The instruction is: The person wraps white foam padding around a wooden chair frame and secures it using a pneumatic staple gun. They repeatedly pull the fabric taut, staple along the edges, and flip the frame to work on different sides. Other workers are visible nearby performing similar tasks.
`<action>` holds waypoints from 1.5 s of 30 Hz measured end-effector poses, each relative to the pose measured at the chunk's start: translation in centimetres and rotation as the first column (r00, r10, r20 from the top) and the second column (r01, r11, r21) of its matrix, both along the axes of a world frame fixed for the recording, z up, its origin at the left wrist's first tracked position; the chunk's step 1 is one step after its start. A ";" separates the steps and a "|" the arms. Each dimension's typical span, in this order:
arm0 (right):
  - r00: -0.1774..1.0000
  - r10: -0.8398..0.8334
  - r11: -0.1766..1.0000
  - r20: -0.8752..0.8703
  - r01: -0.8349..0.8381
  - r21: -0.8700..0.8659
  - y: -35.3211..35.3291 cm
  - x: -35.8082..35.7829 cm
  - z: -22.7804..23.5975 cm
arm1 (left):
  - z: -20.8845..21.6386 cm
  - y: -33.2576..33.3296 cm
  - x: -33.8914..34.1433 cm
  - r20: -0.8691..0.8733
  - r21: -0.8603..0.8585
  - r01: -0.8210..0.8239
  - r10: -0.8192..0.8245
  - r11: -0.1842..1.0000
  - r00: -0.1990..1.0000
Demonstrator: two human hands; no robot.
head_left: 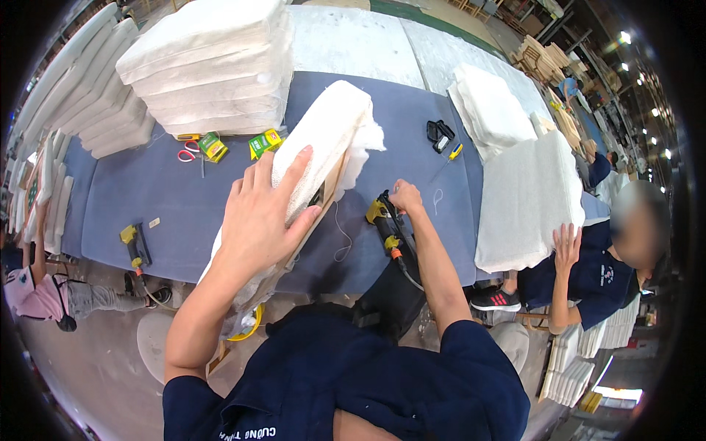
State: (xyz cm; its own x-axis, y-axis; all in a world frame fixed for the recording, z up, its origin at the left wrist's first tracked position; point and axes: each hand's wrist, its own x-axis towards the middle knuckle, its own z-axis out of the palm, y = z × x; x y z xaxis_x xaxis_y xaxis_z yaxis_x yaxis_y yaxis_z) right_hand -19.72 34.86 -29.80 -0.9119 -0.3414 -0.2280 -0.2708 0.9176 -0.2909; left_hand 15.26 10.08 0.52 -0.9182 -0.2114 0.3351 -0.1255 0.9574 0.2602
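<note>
A white fabric-covered padded panel (334, 117) stands tilted on its edge before me, its bare wooden frame (332, 178) showing on the right side. My left hand (259, 213) grips it, fingers over the padding and thumb toward the frame side. Loose white cloth hangs from the panel's far end. To the right, my right hand (406, 197) is closed on a yellow and black pneumatic staple gun (384, 225), its fingers partly hidden. An orange-fitted hose runs from the tool toward my body.
Stacks of white padded panels (213, 73) stand at the back left. A co-worker's hand (566, 246) touches panels (526, 206) on the right. On the blue tabletop (191, 191) lie another staple gun (134, 242), scissors (193, 152), small boxes (213, 147) and a screwdriver (454, 153).
</note>
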 end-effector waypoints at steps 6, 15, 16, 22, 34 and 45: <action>0.996 0.031 0.995 -0.082 -0.023 0.092 -1.3 1.2 -0.4 | -0.2 -0.2 -0.1 0.009 0.014 0.002 -0.002 1.000 1.000; 0.985 -0.026 1.000 -0.171 0.025 -0.011 -1.2 2.9 -0.6 | -0.2 -0.3 -0.1 0.024 0.019 -0.003 0.003 1.000 1.000; 0.984 -0.024 1.000 -0.175 0.022 -0.017 -1.1 2.8 -0.7 | -0.1 -0.3 -0.1 0.027 0.023 -0.002 0.002 1.000 1.000; 0.985 -0.013 0.999 -0.172 0.007 -0.033 -1.2 2.6 -0.9 | 0.0 -0.4 -0.1 0.035 0.024 -0.004 0.003 1.000 0.999; 0.997 -0.070 0.991 -0.014 0.068 -0.114 0.3 1.4 -0.9 | -0.1 -0.6 -0.2 0.025 0.032 -0.009 0.008 0.999 1.000; 0.990 -0.060 0.994 0.129 0.071 -0.082 0.4 5.0 -1.0 | 0.2 -0.4 -0.2 0.026 0.033 -0.001 0.001 0.999 1.000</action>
